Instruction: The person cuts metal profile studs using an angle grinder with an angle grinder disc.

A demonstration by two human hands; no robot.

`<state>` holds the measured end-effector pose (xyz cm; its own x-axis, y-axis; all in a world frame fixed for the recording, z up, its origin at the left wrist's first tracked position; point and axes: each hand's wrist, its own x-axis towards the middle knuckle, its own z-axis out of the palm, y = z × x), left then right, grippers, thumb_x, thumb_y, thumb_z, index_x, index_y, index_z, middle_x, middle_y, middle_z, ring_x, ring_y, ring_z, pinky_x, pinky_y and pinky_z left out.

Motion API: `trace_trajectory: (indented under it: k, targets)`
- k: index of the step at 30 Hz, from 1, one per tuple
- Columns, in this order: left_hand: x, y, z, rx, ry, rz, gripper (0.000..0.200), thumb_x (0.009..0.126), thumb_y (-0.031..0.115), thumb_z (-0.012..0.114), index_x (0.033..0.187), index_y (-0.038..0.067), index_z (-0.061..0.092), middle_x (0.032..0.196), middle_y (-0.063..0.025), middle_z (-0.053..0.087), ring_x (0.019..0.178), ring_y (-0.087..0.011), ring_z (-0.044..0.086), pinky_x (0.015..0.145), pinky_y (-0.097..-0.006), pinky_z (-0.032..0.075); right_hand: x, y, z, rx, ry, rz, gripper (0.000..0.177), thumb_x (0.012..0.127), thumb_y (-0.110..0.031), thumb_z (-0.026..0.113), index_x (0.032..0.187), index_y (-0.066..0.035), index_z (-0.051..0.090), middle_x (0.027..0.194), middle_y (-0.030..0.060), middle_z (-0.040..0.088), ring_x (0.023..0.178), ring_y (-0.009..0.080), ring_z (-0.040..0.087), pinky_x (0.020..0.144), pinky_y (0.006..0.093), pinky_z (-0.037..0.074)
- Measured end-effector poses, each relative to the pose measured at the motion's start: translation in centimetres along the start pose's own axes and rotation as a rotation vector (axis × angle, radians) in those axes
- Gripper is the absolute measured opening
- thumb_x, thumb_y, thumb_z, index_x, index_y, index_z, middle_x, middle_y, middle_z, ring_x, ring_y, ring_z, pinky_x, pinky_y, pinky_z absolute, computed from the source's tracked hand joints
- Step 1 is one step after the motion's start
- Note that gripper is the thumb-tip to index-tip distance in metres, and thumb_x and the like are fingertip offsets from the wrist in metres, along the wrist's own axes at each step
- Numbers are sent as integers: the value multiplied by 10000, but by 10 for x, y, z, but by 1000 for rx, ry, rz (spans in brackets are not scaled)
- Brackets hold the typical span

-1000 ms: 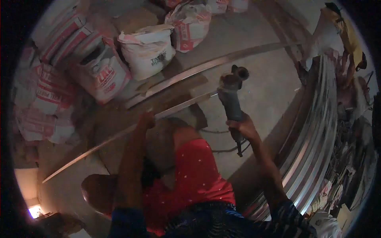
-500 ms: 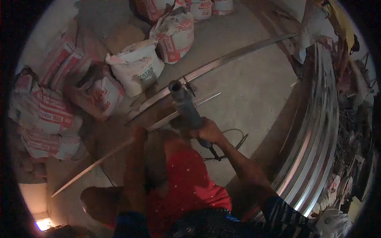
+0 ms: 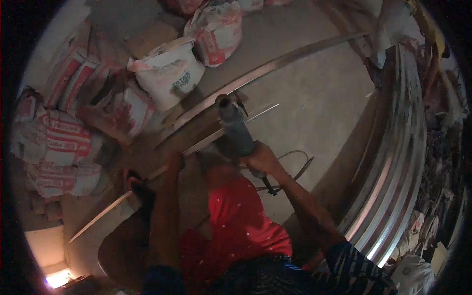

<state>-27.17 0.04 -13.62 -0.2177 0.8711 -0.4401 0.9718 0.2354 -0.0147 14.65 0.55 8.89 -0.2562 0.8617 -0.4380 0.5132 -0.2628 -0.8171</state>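
My right hand (image 3: pixel 261 158) grips the body of a grey angle grinder (image 3: pixel 235 129), whose head points up and away over a long thin metal strip (image 3: pixel 206 143). The strip lies diagonally across the concrete floor, from lower left to upper right. My left hand (image 3: pixel 175 162) presses down on that strip, a little left of the grinder. The grinder's cord (image 3: pixel 290 169) trails on the floor behind my right hand. My bent knee in red cloth (image 3: pixel 236 221) sits between my arms.
Several cement sacks (image 3: pixel 169 73) are piled at the upper left. A wider curved metal strip (image 3: pixel 275 66) lies beyond the thin one. Stacked corrugated metal sheets (image 3: pixel 393 162) run along the right side. A small bright light (image 3: pixel 59 278) glows at the lower left.
The grinder swung from the right of the strip to the left, over the strip near my left hand. My left hand has stayed on the strip.
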Motion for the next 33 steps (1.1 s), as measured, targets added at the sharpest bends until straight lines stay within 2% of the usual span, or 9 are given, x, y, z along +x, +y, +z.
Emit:
trace_trajectory:
  k: [6, 9, 11, 13, 15, 18, 24, 27, 33]
  targets:
    - [-15, 4, -25, 3, 380, 213, 456, 792, 353, 737, 1090, 21, 647, 1100, -200, 676, 1016, -376, 655, 817, -447, 529, 16, 13, 11, -159, 57, 96, 767, 633, -424, 823, 1144, 94, 578, 1072, 272, 671, 1044, 399, 655, 887, 438, 521]
    - [-68, 73, -126, -655, 258, -27, 533, 783, 419, 752, 1121, 23, 636, 1130, -176, 680, 1022, -357, 655, 795, -412, 528, 24, 23, 13, -97, 24, 95, 763, 632, -419, 821, 1119, 116, 576, 1052, 292, 669, 1029, 402, 662, 871, 434, 527]
    - [-94, 133, -128, -510, 579, 9, 421, 877, 358, 664, 1112, 9, 666, 1074, -167, 677, 982, -313, 657, 832, -442, 526, 28, 29, 14, -45, -5, 80, 767, 630, -417, 818, 1115, 125, 573, 1051, 307, 666, 1023, 402, 666, 860, 428, 532]
    - [-98, 175, -116, -1205, 79, 129, 477, 869, 426, 665, 1161, 50, 641, 1071, -103, 663, 1029, -253, 625, 892, -406, 490, 21, 24, 13, -68, 41, 55, 745, 642, -409, 807, 1116, 117, 579, 1065, 288, 674, 1015, 385, 674, 848, 419, 536]
    - [-141, 226, -165, -1394, -275, 143, 511, 958, 465, 534, 1286, 79, 601, 1148, -129, 637, 1131, -263, 592, 990, -450, 444, 12, 12, 9, -65, 43, 30, 708, 657, -397, 794, 1127, 92, 589, 1084, 262, 681, 1015, 369, 678, 845, 415, 538]
    - [-159, 244, -161, -1381, 40, 809, 488, 968, 435, 543, 1314, 93, 589, 1210, -128, 603, 1160, -257, 560, 995, -411, 437, 3, -5, 4, -70, 13, -5, 623, 693, -373, 767, 1148, 23, 611, 1108, 218, 688, 1024, 356, 674, 854, 422, 535]
    - [-129, 276, -145, -1610, -126, 164, 442, 773, 284, 812, 1079, 14, 641, 980, -86, 678, 865, -208, 642, 783, -360, 516, 14, 7, 9, -202, -17, -209, 515, 765, -350, 713, 1167, -46, 609, 1097, 218, 676, 1041, 392, 643, 882, 441, 517]
    - [-113, 285, -122, -1536, 57, 127, 444, 754, 311, 815, 1041, 7, 662, 939, -112, 700, 846, -229, 670, 771, -369, 522, 20, 11, 6, -329, -32, -245, 535, 796, -327, 682, 1200, 3, 564, 1087, 234, 665, 1044, 394, 632, 904, 420, 501]
    - [-112, 285, -109, -1486, 78, 119, 434, 747, 346, 806, 961, -12, 687, 925, -139, 722, 880, -247, 699, 781, -373, 521, 17, 14, 5, -141, -57, -139, 467, 797, -276, 670, 1154, 13, 585, 1082, 244, 665, 1039, 411, 628, 894, 426, 491]
